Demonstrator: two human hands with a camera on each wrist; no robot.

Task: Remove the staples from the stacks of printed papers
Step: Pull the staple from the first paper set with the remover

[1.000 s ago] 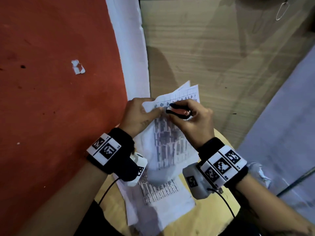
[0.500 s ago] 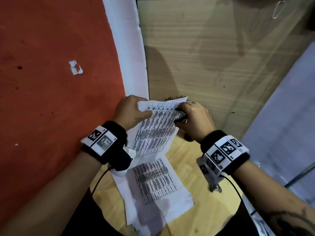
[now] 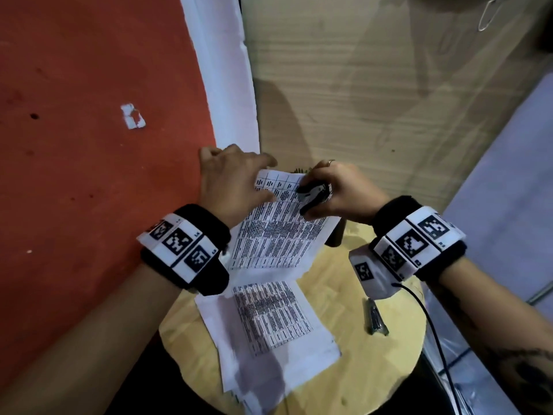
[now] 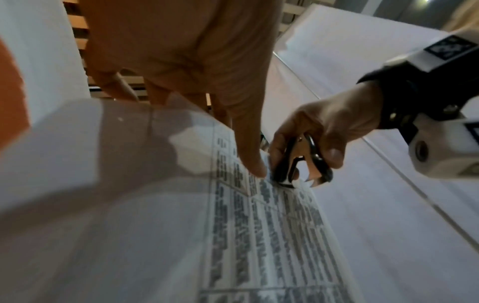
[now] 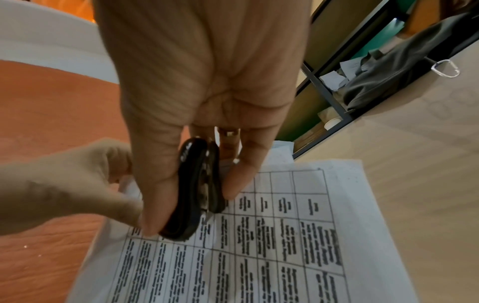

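Head view: left hand [image 3: 236,178] now lies with fingers spread and straight on the top-left of the lifted printed sheet [image 3: 278,232], thumb on the print; half a second ago it was curled, pinching that corner. Right hand [image 3: 335,190] still grips the black staple remover [image 3: 314,193] at the sheet's top edge. Lower stack [image 3: 269,324] lies on the round worktop [image 3: 395,354], metal tool [image 3: 375,317] beside it.

Left wrist view: one fingertip [image 4: 255,168] presses the paper just beside the remover's claws [image 4: 303,170], which look parted, though blurred.

Right wrist view: thumb and fingers clamp the remover [image 5: 197,190] against the sheet [image 5: 285,235].
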